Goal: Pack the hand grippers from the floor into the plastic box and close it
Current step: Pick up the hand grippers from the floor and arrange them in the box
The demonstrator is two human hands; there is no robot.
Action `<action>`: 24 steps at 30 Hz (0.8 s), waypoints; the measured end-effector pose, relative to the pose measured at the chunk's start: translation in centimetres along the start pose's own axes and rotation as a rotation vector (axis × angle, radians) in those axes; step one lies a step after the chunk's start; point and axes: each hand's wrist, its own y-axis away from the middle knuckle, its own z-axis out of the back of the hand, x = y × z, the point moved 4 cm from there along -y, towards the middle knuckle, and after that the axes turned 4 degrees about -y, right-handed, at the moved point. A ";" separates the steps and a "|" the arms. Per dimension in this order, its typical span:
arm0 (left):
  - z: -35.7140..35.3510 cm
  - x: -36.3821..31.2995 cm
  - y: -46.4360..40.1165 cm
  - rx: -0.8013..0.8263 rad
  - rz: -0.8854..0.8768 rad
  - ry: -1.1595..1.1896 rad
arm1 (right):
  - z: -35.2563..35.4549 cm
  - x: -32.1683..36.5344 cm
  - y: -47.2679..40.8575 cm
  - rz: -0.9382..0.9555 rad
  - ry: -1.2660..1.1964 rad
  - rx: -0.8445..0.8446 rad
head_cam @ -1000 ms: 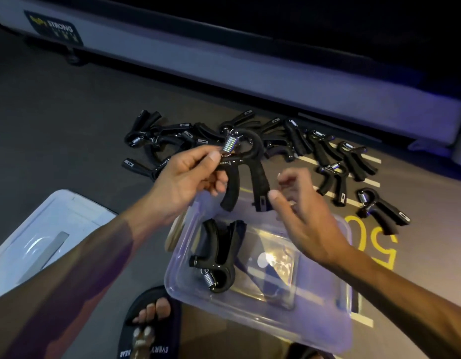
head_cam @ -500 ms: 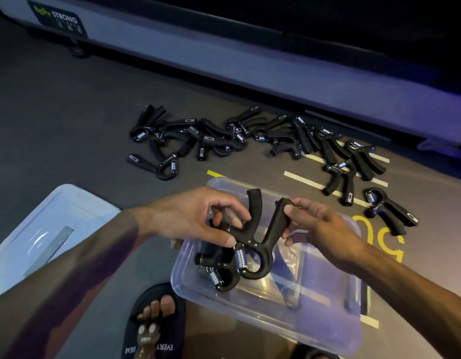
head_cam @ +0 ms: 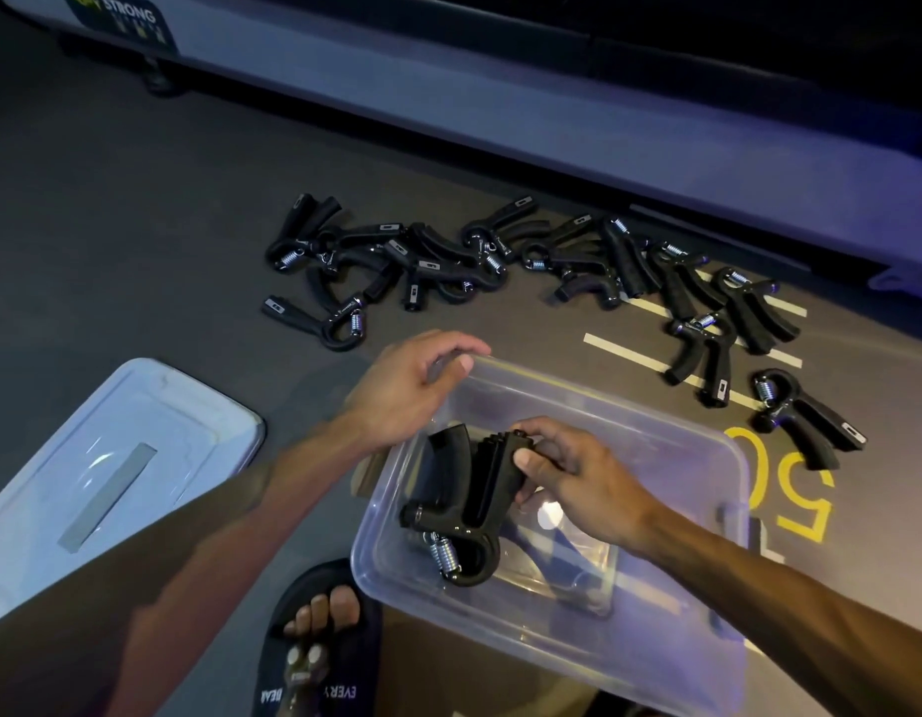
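A clear plastic box (head_cam: 707, 551) stands open on the dark floor in front of me. Two black hand grippers (head_cam: 464, 509) with steel springs stand side by side inside its left end, handles up. My right hand (head_cam: 577, 483) is inside the box, fingers curled round a handle of the nearer hand gripper. My left hand (head_cam: 407, 390) hovers at the box's far left corner with relaxed fingers, holding nothing. Several more hand grippers (head_cam: 438, 266) lie in a row on the floor beyond the box, and one hand gripper (head_cam: 805, 416) lies to its right.
The box's lid (head_cam: 101, 478) lies flat on the floor to the left. My foot in a black sandal (head_cam: 319, 644) is just in front of the box. A long grey equipment base (head_cam: 552, 106) runs along the back. Yellow floor markings (head_cam: 805, 489) show at right.
Both hands lowered the hand gripper into the box beside the first one. My left hand has let go and moved back to the box's far left corner; my right hand still holds it.
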 end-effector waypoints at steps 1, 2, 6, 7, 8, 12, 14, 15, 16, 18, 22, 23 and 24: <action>-0.2 0.3 0.1 -0.008 -0.002 -0.001 | -0.1 -0.1 -0.1 -0.001 0.007 -0.001; -0.3 0.6 0.1 -0.015 -0.004 -0.001 | -0.2 -0.1 -0.2 -0.001 0.017 -0.003; -0.4 0.9 -0.1 -0.025 -0.019 0.001 | -0.1 -0.4 -0.2 0.003 0.027 -0.008; -0.4 1.0 -0.1 -0.027 -0.018 0.006 | -0.1 -0.4 -0.2 0.000 0.023 -0.012; -0.4 1.0 -0.1 -0.029 -0.018 0.010 | -0.1 -0.5 -0.2 -0.001 0.025 -0.017; -0.4 1.2 -0.1 -0.025 -0.004 0.026 | -0.4 -0.8 -0.4 -0.005 0.083 -0.033; -0.5 1.2 -0.2 -0.022 0.001 0.032 | -0.7 -1.0 -0.3 -0.020 0.113 -0.035; -0.5 1.2 -0.1 -0.023 0.000 0.033 | -0.8 -1.1 -0.2 -0.029 0.113 -0.035; -0.5 1.2 -0.1 -0.023 -0.003 0.034 | -1.0 -1.2 -0.1 -0.036 0.112 -0.035; -0.5 1.2 -0.1 -0.025 -0.008 0.038 | -1.1 -1.4 -0.1 -0.040 0.121 -0.039; -0.5 1.3 -0.2 -0.027 -0.008 0.041 | -1.2 -1.5 -0.3 -0.031 0.154 -0.047; -0.6 1.4 -0.2 -0.026 -0.007 0.041 | -1.2 -1.6 -0.2 -0.027 0.164 -0.048; -0.6 1.4 -0.2 -0.026 -0.006 0.041 | -1.2 -1.7 -0.2 -0.023 0.168 -0.050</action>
